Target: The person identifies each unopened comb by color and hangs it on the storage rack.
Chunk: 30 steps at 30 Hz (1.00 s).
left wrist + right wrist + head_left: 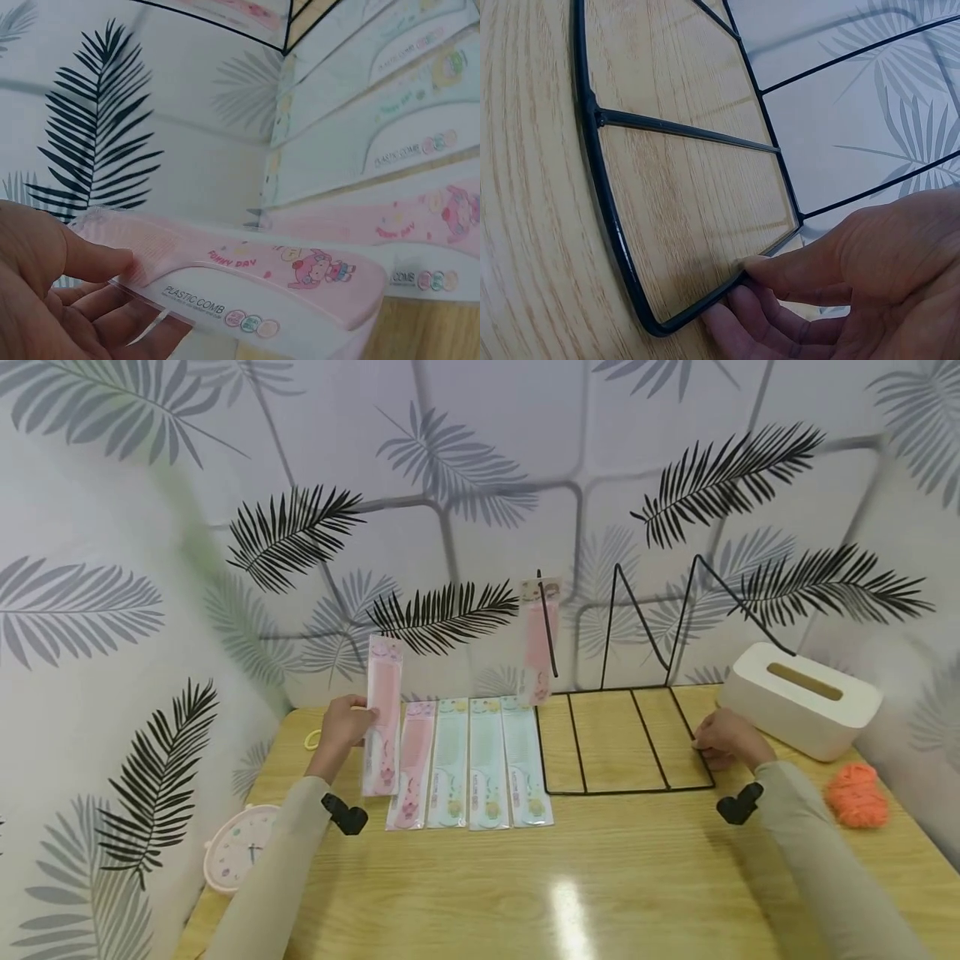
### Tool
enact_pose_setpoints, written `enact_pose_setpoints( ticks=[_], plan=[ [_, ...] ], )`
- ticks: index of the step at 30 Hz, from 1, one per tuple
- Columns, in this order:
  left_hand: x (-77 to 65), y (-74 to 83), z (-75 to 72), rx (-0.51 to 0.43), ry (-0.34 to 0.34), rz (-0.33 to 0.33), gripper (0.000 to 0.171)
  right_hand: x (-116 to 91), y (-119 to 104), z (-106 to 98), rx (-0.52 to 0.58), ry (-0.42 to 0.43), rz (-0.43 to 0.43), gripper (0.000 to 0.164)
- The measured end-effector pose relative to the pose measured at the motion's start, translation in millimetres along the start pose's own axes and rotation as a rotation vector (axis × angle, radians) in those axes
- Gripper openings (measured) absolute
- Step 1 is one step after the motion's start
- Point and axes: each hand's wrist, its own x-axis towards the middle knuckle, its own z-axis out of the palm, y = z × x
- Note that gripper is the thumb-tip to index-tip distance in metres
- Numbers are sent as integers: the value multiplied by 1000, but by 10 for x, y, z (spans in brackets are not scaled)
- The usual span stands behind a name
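Note:
My left hand (347,727) pinches the edge of a pink plastic comb (384,718) in a clear sleeve, held upright above the table's left side. Its printed lettering shows in the left wrist view, with the thumb on the package (262,277). My right hand (731,742) grips the right side bar of a black wire rack (626,792), thumb on top and fingers beneath. Another packaged pink comb (536,643) hangs at the rack's left prong. Between the left hand and the rack lie one pink packaged comb (415,768) and three green packaged combs (489,768), side by side.
A cream tissue box (772,697) stands right of the rack, with a ball of orange yarn (857,795) in front of it. At the left edge is a pink clock (232,852), and a yellow ring (312,740) lies behind the left wrist. Leaf-patterned cloth rises behind the table.

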Motion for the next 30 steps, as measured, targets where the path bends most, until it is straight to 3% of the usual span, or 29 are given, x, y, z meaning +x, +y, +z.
enact_pose_setpoints(
  ticks=[7,12,15,23,30],
  plan=[
    [-88,267,31,-161,-4,115,39,8,8,-9,12,-3,16,16],
    [-155,431,94,-314,-41,167,40,9,11,-1,-11,-1,9,20],
    [-172,520,145,-366,-64,208,42,20,11,6,-23,2,1,13],
    [-235,693,260,-424,-163,371,40,42,8,11,-23,0,14,10],
    [-292,761,351,-368,-320,523,39,79,10,27,-28,-8,23,22]
  ],
)
